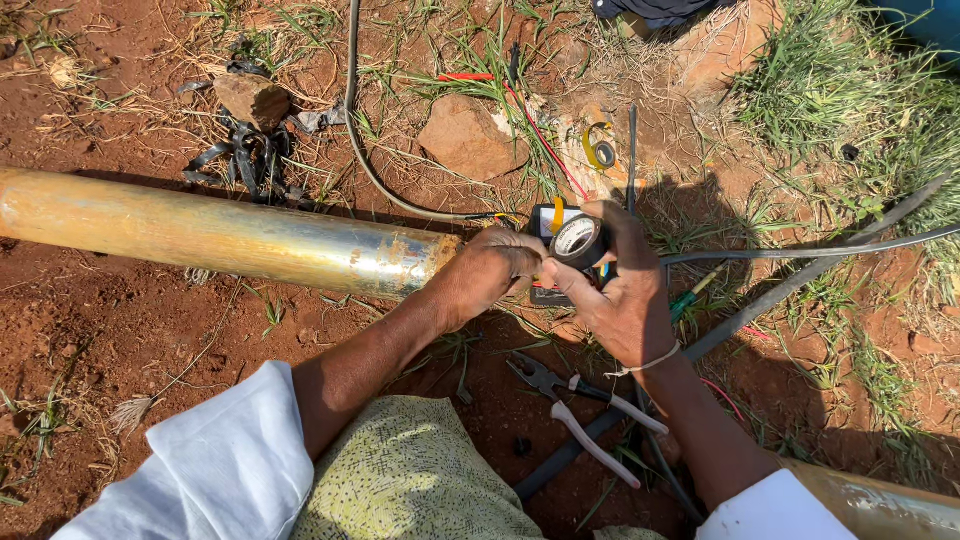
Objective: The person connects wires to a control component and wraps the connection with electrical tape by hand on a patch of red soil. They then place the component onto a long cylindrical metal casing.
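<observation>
Plainly both hands meet at the pipe's (pixel 230 235) end, where the cables come together. Right hand (pixel 625 300) has its fingers closed round a tape roll (pixel 578 241) — kept tight against the joint. Left hand (pixel 490 272) curls shut, steadying that joint. Pliers (pixel 585 405) lie on the dirt beneath — within reach.

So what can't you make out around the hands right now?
Head view only:
- The joint at the metal pipe end: hidden behind the left hand and right hand.
- Tape roll: its free end is covered by fingers.
- Pliers: handles partly under the right forearm.
- Dark cloth at the top edge: cut off.
</observation>
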